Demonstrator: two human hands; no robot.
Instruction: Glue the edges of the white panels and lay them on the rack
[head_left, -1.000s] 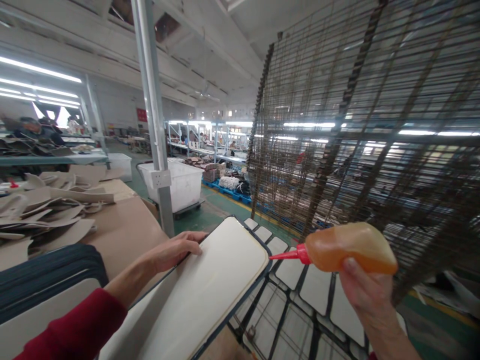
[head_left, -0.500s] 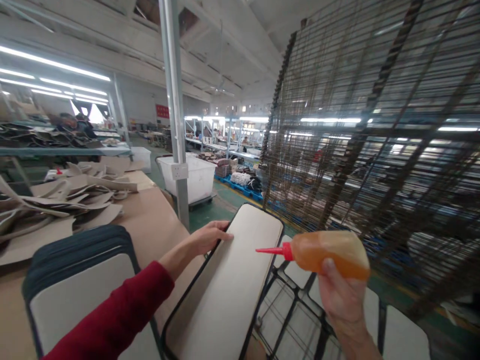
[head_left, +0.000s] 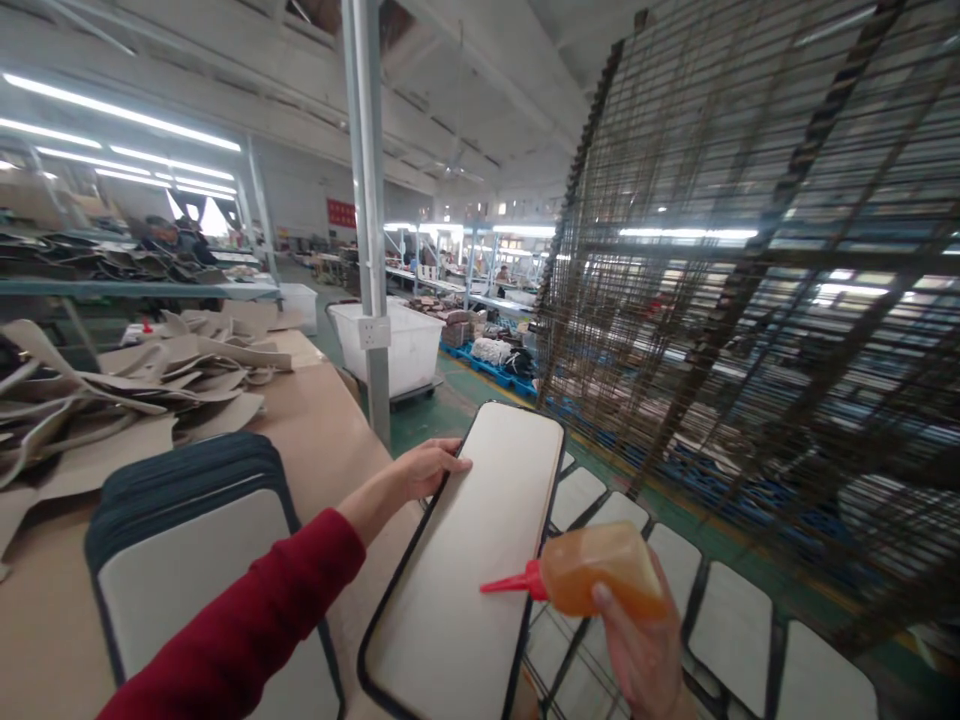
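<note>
**Bottle poised over the panel**

The right hand (head_left: 637, 640) has its grip closed round an amber squeeze bottle (head_left: 596, 582), held about level; the red nozzle (head_left: 508, 584) points left and hangs just above the white panel (head_left: 469, 540), near its right edge and not visibly touching it; no liquid shows at the tip. The left hand (head_left: 429, 466) lies at the panel's far left edge, fingers across the dark rim; the thumb is hidden, so I cannot tell whether that grip pinches the panel or only presses on it.

The panel is long, round-cornered and dark-rimmed; it runs away from the person, beside the desk (head_left: 322, 440), with its right side over the low rack (head_left: 675, 600). By my reading the step in hand is lining the nozzle up with the panel; a next move would call for the tip to meet the surface and for the left hand to hold the panel steady.

On the desk to the left sits a stack (head_left: 187, 540) of like panels; beyond it lie loose tan pieces (head_left: 135, 390). More white panels lie on the rack; tall wire shelves (head_left: 750, 300) rise on the right.
</note>
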